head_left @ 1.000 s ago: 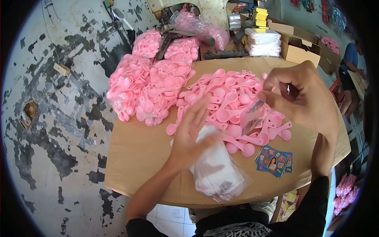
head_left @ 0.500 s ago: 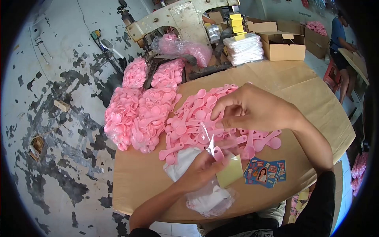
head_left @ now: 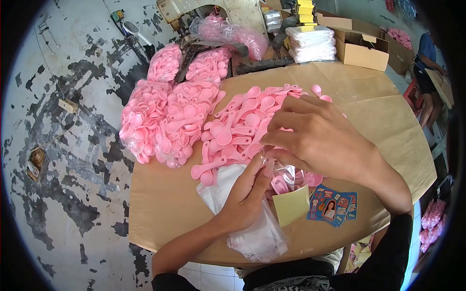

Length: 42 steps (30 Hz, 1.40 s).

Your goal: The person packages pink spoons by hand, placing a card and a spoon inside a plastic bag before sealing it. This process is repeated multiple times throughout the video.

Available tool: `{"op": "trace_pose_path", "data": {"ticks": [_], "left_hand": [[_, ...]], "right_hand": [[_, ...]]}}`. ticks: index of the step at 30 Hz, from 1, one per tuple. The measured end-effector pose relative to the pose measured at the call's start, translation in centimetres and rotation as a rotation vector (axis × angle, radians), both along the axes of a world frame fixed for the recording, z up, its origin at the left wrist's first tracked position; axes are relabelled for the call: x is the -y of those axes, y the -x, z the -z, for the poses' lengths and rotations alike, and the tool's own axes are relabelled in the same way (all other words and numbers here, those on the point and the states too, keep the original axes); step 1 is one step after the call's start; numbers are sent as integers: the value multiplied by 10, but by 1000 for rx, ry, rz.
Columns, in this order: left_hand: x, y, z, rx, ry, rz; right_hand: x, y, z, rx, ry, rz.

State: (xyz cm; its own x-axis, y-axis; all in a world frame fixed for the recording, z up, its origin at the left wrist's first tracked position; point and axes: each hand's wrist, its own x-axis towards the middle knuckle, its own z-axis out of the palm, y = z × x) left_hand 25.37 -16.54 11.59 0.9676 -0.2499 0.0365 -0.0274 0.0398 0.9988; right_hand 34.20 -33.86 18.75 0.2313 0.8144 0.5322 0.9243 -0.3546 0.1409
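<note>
My left hand pinches the edge of a small clear plastic bag with thumb and fingers. My right hand meets it from the other side, thumb and index finger closed at the same top corner. Inside the bag shows a pink spoon, and a pale yellow card hangs at its lower part. Just beyond both hands spreads a heap of loose pink spoons. Flat clear bags lie under my left hand. Printed blue cards rest to the right of the yellow card.
Large bags packed with pink spoons stand at the left of the brown-covered table. Behind are a metal machine, stacked plastic packs and a cardboard box. Another person sits at far right.
My right hand has come down to the bag and its fingers have closed at the bag's top. The bag has shifted right, and the view has tilted slightly downward.
</note>
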Motion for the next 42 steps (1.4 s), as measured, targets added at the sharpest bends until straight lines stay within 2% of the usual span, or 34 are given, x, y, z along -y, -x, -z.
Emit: {"op": "trace_pose_path", "data": {"ticks": [5,8,11,13,17,20,23,26,29,32,34,36,38,40,42], "left_hand": [[-2,1,1,-22,82,36],[-4,-1,6,-6,37,58],[8,0,-2,-20,79,-18],[2,-3,6,30,-36,3],[-1,-7,12,65,-152,73],[5,-9,21,185,-67,80],[3,-6,18,41,67,51],[1,-3,7,-5,13,27],[0,-1,5,92,-68,-28],[-4,-8,11,15,84,1],[-3,-10,4,-5,184,10],[-1,-9,6,-60,298,-8],[-1,-11,13,-139,412,-40],[1,-9,8,-183,413,-16],[4,-10,9,-211,369,-21]], "right_hand": [[1,1,0,-16,38,5],[2,-1,4,26,64,0],[1,-3,6,31,86,3],[0,-6,10,46,74,-17],[-4,-15,20,48,26,-88],[-6,-20,24,54,-1,-87],[-8,-22,24,8,-61,-99],[-7,-15,13,-22,-36,-66],[-9,-22,19,-38,-173,-56],[3,-29,0,-288,-360,-43],[28,-48,-15,-623,-475,-118],[73,-82,-32,-722,-334,-151],[116,-121,-28,-1164,-408,-281],[149,-169,9,-1255,-446,-120],[186,-207,71,-426,-8,360]]}}
